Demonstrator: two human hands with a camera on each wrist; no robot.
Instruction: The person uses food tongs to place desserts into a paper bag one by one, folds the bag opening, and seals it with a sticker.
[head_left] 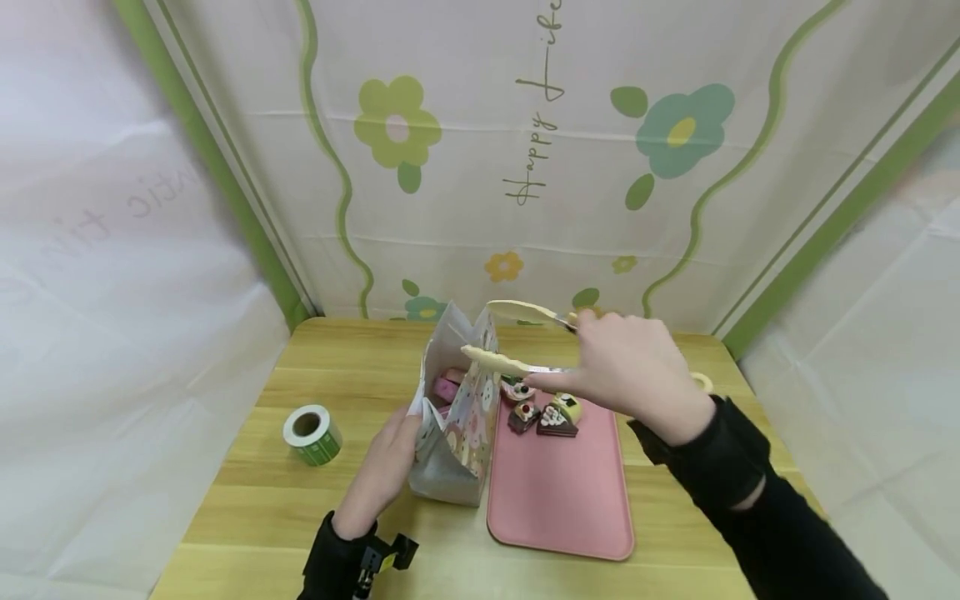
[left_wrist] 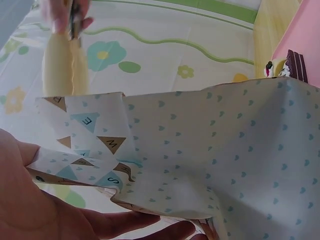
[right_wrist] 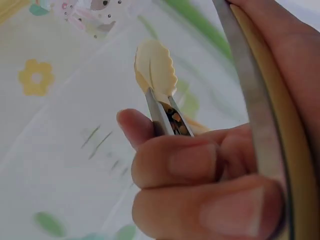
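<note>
My right hand [head_left: 622, 367] grips cream-tipped metal tongs [head_left: 517, 337], raised above a patterned paper bag [head_left: 457, 417]; the tong tips are spread and hold nothing. In the right wrist view my fingers [right_wrist: 200, 175] curl round the tongs [right_wrist: 156, 75]. My left hand [head_left: 382, 471] holds the near left edge of the bag's mouth, and its fingers [left_wrist: 125, 222] lie under the paper bag [left_wrist: 215, 155]. A pink toy cake [head_left: 447, 385] lies inside the bag. Several small toy cakes [head_left: 543, 411] sit on the far end of a pink tray [head_left: 562, 500].
A green sticker roll [head_left: 311, 433] stands on the wooden table [head_left: 247, 500] left of the bag. A floral cloth backdrop [head_left: 525, 150] rises right behind the table. A small pale ring [head_left: 702, 381] lies past my right wrist.
</note>
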